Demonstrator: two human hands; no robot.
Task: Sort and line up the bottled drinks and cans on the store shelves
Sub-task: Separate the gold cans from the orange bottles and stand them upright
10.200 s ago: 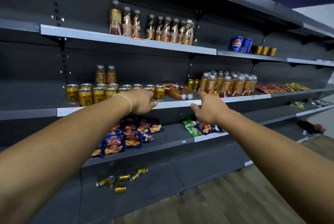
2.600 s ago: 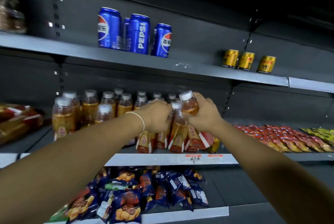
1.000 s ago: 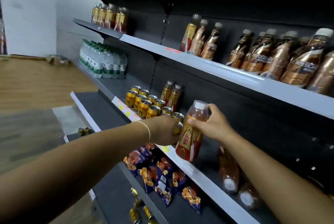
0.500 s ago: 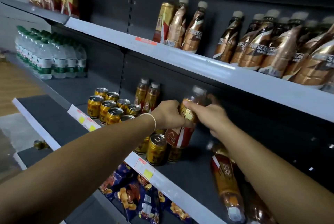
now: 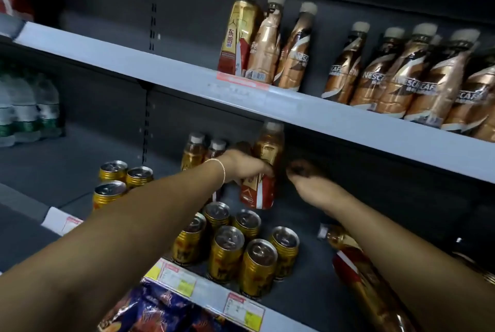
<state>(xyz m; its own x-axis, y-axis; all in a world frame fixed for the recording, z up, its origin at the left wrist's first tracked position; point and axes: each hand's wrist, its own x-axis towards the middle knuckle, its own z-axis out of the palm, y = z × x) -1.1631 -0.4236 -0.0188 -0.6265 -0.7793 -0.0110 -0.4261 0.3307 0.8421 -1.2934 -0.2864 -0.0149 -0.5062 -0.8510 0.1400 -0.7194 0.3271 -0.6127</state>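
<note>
My left hand [image 5: 242, 168] grips an amber drink bottle [image 5: 265, 160] with a red and gold label, held upright at the back of the middle shelf [image 5: 211, 290]. It is just right of two matching bottles [image 5: 205, 148] that stand there. My right hand [image 5: 308, 180] hovers a little to the right of the bottle, apart from it, fingers loosely curled and blurred. Several gold cans [image 5: 233, 248] stand in a cluster in front, below my left wrist. Another matching bottle [image 5: 359, 267] lies on its side under my right forearm.
More gold cans [image 5: 117, 179] stand to the left. The upper shelf [image 5: 308, 115] carries one red and gold bottle [image 5: 238, 37] and several brown Nescafe bottles [image 5: 401, 74]. Water bottles [image 5: 29, 109] stand far left. Snack bags [image 5: 160, 313] lie on the shelf below.
My right hand has let go of the bottle and moved off to the right. My left hand has carried the bottle further back beside the two standing ones.
</note>
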